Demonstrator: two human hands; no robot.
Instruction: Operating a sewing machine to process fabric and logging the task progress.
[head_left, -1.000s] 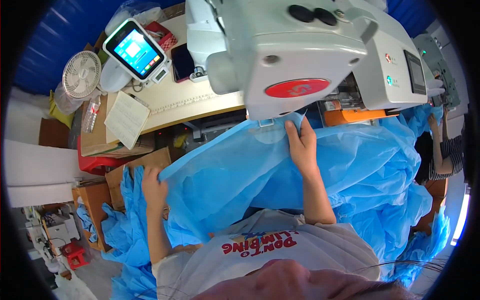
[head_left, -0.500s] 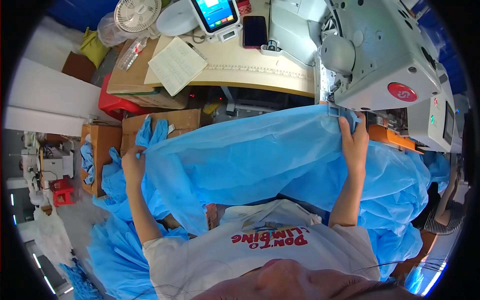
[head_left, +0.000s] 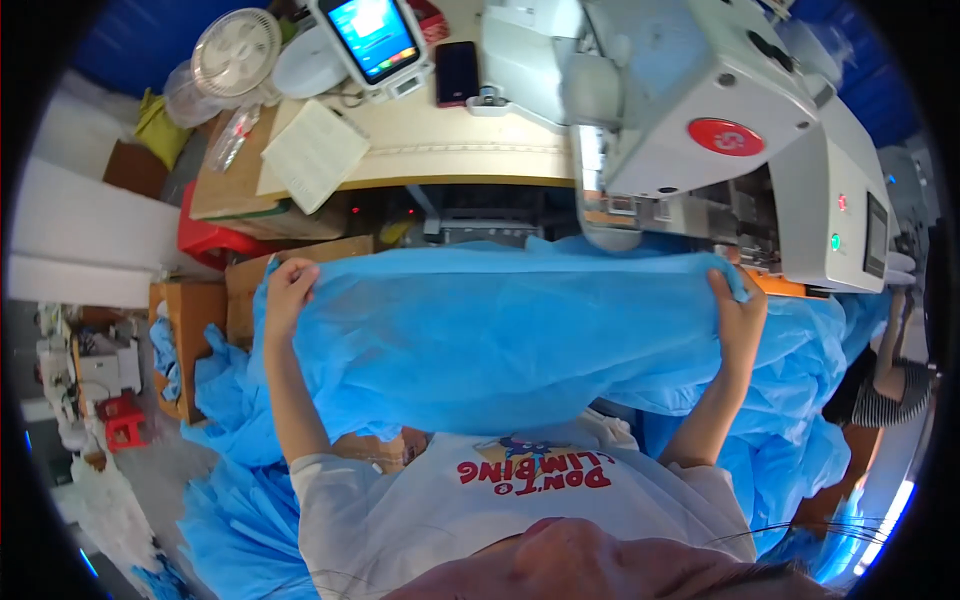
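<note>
A wide piece of thin, sheer blue fabric [head_left: 510, 340] is stretched between my two hands, its folded upper edge nearly straight. My left hand [head_left: 291, 290] is closed on the fabric's upper left corner, near a cardboard box. At the other end, my right hand [head_left: 738, 305] pinches the upper right corner, with a bit of fabric poking out past the fingers. Just beyond the fabric's right half stands a large white sewing machine [head_left: 660, 120] with a red oval badge. The fabric's edge lies on the near side of the machine's rounded arm [head_left: 608, 225].
Heaps of blue fabric [head_left: 235, 525] lie at lower left and at right. Across the back runs a table [head_left: 440, 160] bearing a notebook [head_left: 315, 155], phone [head_left: 457, 73], tablet-like screen [head_left: 370, 40] and fan [head_left: 236, 52]. Another person [head_left: 890, 395] is at far right.
My left hand has risen, and the right has moved slightly right and down. The fabric's upper edge has gone from slanted to level and come away from the machine's needle area. The view has shifted right.
</note>
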